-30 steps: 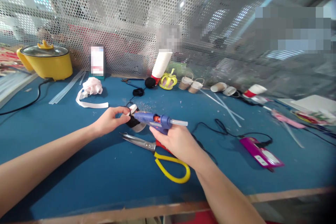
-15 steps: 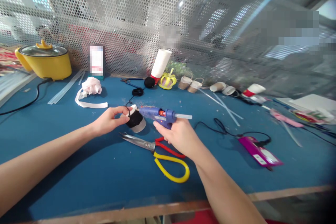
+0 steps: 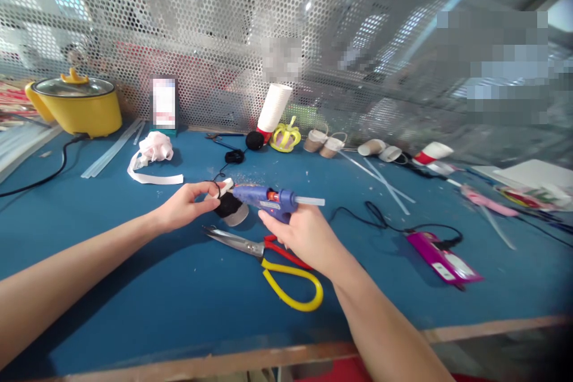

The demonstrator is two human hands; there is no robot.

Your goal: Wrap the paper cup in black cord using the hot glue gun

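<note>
My right hand (image 3: 304, 233) grips a blue hot glue gun (image 3: 268, 198) with a clear glue stick poking out behind; its nozzle points left and touches the top of a small paper cup wrapped in black yarn (image 3: 230, 206). My left hand (image 3: 185, 206) pinches that cup at its white rim, holding it tilted just above the blue table (image 3: 134, 286). Below the cup lie scissors with red and yellow handles (image 3: 273, 259).
A yellow electric pot (image 3: 76, 104), white ribbon (image 3: 152, 155), clear glue sticks (image 3: 107, 152), a stack of white cups (image 3: 274, 108), a yellow crown (image 3: 285, 137) and small cup baskets (image 3: 324, 143) line the back. A magenta power strip (image 3: 441, 259) with black cords lies at the right.
The glue gun drew back to the right off the cup, then came left again so its nozzle meets the cup's top. My left hand has kept the cup in place.
</note>
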